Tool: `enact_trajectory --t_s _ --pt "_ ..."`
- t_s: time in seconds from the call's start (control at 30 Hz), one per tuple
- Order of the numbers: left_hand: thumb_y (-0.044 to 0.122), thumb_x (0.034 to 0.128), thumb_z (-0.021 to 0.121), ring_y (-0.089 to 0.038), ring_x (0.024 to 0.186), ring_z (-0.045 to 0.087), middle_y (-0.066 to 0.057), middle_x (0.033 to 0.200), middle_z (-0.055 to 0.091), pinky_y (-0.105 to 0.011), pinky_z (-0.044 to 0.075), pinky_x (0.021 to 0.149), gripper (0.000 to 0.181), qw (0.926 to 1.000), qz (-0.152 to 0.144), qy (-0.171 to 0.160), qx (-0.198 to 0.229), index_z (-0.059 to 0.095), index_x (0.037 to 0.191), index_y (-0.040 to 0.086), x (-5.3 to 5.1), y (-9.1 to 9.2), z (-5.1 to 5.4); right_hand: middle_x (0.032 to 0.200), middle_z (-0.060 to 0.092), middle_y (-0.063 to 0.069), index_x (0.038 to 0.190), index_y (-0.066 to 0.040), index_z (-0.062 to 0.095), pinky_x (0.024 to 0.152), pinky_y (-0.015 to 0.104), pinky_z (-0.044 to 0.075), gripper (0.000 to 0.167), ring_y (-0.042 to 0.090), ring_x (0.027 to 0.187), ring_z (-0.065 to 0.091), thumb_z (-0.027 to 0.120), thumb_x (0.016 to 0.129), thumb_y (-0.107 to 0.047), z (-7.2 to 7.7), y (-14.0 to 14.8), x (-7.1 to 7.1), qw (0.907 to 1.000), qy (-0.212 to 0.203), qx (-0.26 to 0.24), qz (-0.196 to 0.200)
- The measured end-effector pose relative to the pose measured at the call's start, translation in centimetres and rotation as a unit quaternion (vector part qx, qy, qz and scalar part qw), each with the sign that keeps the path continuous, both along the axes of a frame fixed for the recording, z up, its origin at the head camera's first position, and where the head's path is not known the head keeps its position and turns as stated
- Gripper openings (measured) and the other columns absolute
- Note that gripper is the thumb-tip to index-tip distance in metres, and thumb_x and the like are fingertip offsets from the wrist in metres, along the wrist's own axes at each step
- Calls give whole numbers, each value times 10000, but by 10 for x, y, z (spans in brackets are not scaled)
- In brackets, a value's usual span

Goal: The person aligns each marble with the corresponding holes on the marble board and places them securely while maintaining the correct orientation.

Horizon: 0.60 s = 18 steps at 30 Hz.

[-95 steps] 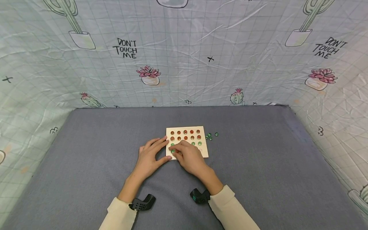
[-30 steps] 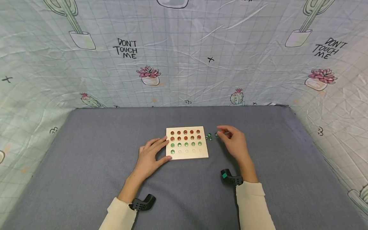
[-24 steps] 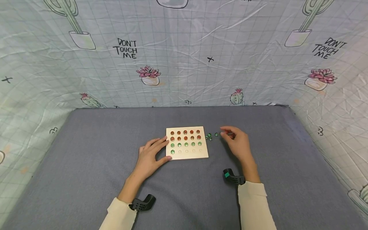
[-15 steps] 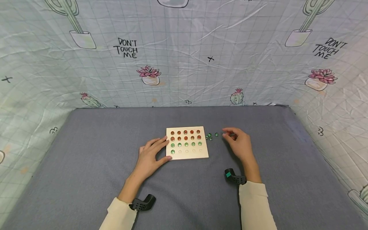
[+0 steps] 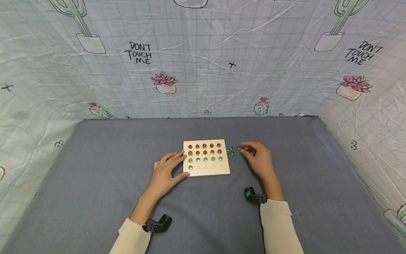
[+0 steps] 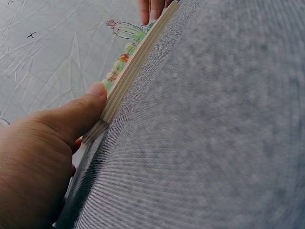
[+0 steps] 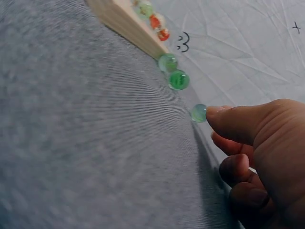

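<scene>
A pale wooden board (image 5: 209, 170) lies on the grey cloth, set with rows of small round pits. Reddish-brown marbles (image 5: 204, 146) fill its two far rows. Green marbles (image 5: 205, 159) fill the third row, and one more green marble (image 5: 190, 167) sits at the left of the nearest row. My left hand (image 5: 163, 176) rests against the board's left side, fingers spread, thumb at the near corner. To the right, my right hand (image 5: 260, 158) hovers with thumb and forefinger apart beside a loose green marble (image 7: 198, 113); whether the thumb touches it I cannot tell.
Several loose green marbles (image 5: 231, 151) lie close together against the board's right edge. Grey cloth (image 5: 127, 141) covers the table. A printed sheet with cactus drawings (image 5: 203, 70) hangs behind and at both sides.
A green marble now sits in the nearest row's left pit, where my right hand was earlier. That hand moved right to the loose marbles, drew back slightly, then returned left. The left hand stays put.
</scene>
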<state>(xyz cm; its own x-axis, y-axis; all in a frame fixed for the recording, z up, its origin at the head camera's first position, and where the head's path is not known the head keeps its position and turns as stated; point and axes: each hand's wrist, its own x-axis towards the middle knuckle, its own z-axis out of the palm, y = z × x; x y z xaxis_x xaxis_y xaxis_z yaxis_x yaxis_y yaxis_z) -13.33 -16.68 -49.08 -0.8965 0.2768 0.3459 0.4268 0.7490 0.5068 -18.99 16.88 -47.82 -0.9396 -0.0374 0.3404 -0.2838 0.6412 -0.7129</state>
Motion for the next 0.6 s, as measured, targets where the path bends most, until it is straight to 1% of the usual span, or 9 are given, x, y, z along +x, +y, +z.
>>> enact_trajectory --t_s 0.2,0.4,0.47,0.6 --pt "411 803 751 -234 1302 381 3 1444 463 -477 265 868 649 10000 7 -3 -19 564 1361 140 0 0 1 851 620 67 1100 -61 718 558 313 358 260 170 596 451 745 847 -110 -1 -5 -1 9998 -35 187 -48" --pt "410 802 753 -241 1301 384 -2 1442 465 -481 263 870 650 10000 3 -1 -7 565 1360 134 0 0 2 911 618 82 1192 -101 691 564 335 355 316 169 613 448 710 876 -110 0 -7 0 9985 -83 549 6" --pt "410 802 752 -243 1300 385 -4 1442 466 -482 263 871 650 10000 -1 5 -9 565 1360 134 0 0 2 934 616 85 1195 -122 694 567 340 361 313 170 623 452 702 882 -111 -1 -7 0 9981 -89 610 42" --pt "414 805 749 -240 1301 383 -1 1443 464 -481 262 872 648 10000 1 -12 -19 564 1361 138 -1 0 2 938 604 78 1151 -145 719 575 348 363 268 178 639 453 697 885 -113 -2 -7 1 9979 -86 638 56"
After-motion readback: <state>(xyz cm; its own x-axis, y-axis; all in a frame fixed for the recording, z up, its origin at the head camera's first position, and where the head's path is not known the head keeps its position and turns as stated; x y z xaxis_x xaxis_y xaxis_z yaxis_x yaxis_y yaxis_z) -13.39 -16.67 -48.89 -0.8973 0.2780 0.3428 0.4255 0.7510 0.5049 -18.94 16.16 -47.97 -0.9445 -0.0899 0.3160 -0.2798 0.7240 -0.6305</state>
